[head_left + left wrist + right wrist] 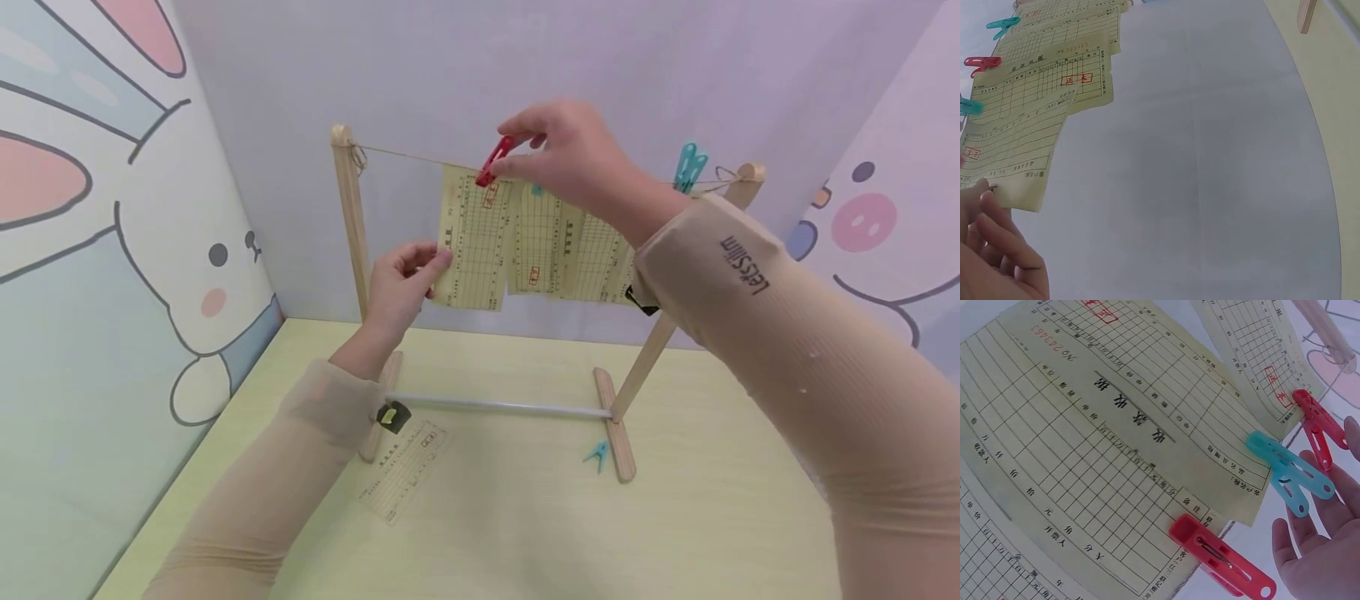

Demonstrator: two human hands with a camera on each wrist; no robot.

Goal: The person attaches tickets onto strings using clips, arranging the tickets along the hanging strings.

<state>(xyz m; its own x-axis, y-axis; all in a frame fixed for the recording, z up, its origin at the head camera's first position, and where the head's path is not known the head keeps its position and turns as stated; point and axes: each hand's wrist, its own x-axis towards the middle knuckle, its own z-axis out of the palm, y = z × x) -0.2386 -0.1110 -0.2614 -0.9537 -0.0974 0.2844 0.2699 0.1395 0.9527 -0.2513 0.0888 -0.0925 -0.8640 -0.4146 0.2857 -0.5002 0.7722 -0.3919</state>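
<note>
A red clothespin is at the top edge of a yellowish printed receipt slip on the string. My right hand pinches this clothespin between thumb and fingers. Lower down, my left hand pinches the slip's left edge. More slips hang to the right, partly overlapping and partly behind my right arm. In the right wrist view, a teal clothespin and another red clothespin clip neighbouring slips beside my fingers.
A wooden stand holds the string, with a pale crossbar low between its feet. One receipt slip lies on the table at the left. A teal clothespin lies near the right foot. Teal clothespins sit at the string's right end.
</note>
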